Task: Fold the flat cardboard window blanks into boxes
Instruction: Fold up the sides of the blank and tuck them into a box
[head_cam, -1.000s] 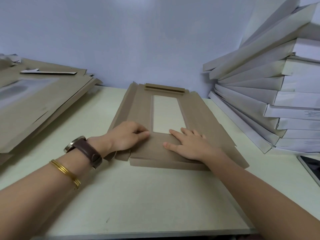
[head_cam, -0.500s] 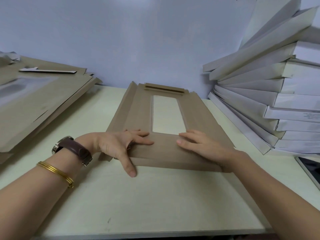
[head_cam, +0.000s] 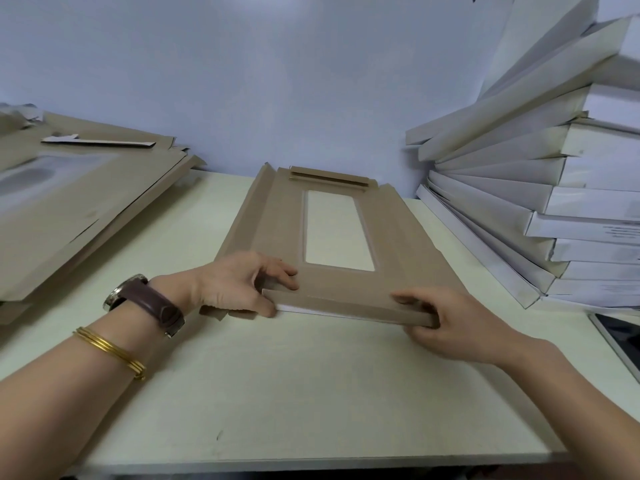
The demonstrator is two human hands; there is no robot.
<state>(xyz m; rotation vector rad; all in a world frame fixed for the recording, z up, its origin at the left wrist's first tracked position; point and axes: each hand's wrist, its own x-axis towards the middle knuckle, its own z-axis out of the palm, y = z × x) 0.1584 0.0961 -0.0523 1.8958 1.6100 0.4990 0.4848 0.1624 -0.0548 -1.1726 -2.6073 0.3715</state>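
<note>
A brown cardboard window blank lies lengthwise on the table, its clear rectangular window in the middle. The far flap and the left side flap stand partly folded up. The near end flap is lifted off the table and folded up into a narrow wall. My left hand pinches the left end of that flap, thumb below and fingers on top. My right hand grips its right end the same way.
A pile of flat brown blanks slopes at the left. Folded white boxes are stacked high at the right, close to the blank's right edge. A dark tablet lies at the right table edge. Pale table lies in front.
Both hands went from pressing flat on the near end of the blank to pinching its near flap, which has risen off the table into a fold.
</note>
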